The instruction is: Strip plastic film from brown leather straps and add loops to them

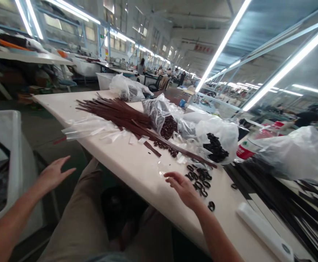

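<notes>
My left hand (55, 174) hangs in the air between the white bin and the table, thumb and fingers apart, holding nothing. Over the table's near edge reaches my right hand (181, 187), its fingers loosely spread with nothing seen in them. Right beside it lies a pile of black buckles (201, 178), with a single one nearer me. Farther back, a bundle of dark brown straps (118, 112) stretches across the table (137, 171). Clear plastic bags (93, 129) lie along its left side. A short brown strip (152, 149) rests in the middle.
On the left stands a white bin (17, 156) with dark material inside. Filled plastic bags (159, 109) line the table's far side. To the right are a bottle with a red label (246, 149), long black strips (273, 196) and a white elongated device (265, 231). People work far behind.
</notes>
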Action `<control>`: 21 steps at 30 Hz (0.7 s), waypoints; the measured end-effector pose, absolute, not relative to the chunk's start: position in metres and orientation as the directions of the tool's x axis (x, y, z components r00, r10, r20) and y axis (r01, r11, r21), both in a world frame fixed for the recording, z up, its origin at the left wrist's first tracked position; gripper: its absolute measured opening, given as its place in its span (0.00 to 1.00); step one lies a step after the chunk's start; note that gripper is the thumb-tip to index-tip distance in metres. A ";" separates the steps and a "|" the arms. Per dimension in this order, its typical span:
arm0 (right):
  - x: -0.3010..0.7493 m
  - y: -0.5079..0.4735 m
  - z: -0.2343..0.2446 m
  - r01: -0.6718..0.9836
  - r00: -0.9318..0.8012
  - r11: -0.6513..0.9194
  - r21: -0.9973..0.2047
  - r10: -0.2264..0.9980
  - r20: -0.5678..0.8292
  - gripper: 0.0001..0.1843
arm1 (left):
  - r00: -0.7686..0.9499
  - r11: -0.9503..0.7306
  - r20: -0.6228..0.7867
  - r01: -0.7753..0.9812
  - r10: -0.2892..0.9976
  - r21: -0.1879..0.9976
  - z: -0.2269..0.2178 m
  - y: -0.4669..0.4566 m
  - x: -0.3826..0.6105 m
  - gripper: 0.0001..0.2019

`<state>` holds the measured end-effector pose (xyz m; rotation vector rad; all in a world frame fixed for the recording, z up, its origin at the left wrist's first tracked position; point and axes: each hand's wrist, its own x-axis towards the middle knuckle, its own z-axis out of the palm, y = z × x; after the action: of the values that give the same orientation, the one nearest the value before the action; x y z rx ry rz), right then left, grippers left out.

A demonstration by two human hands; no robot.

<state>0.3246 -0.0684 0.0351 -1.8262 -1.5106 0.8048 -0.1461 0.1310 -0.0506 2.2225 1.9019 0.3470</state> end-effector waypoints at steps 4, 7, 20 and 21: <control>0.364 -0.014 0.025 0.803 0.250 -0.172 -0.571 0.966 0.061 0.19 | 0.205 -0.195 -0.009 0.945 0.979 0.263 -0.096 0.129 -0.151 0.30; 0.377 0.029 0.019 0.860 0.271 -0.181 -0.477 0.955 0.125 0.18 | 0.223 -0.192 -0.065 0.930 0.973 0.315 -0.124 0.118 -0.155 0.26; 0.412 0.122 0.011 0.916 0.398 -0.388 -0.107 0.911 0.109 0.11 | 0.183 -0.159 0.010 0.825 0.983 0.543 -0.124 0.088 -0.132 0.21; 0.412 0.120 0.011 0.914 0.404 -0.394 -0.095 0.907 0.122 0.11 | 0.188 -0.172 0.027 0.818 0.982 0.548 -0.118 0.089 -0.129 0.21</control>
<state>0.4123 0.1198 0.0113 -2.5060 -1.6382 -0.0752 -0.1293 0.0893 -0.1176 2.0575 1.6865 0.5341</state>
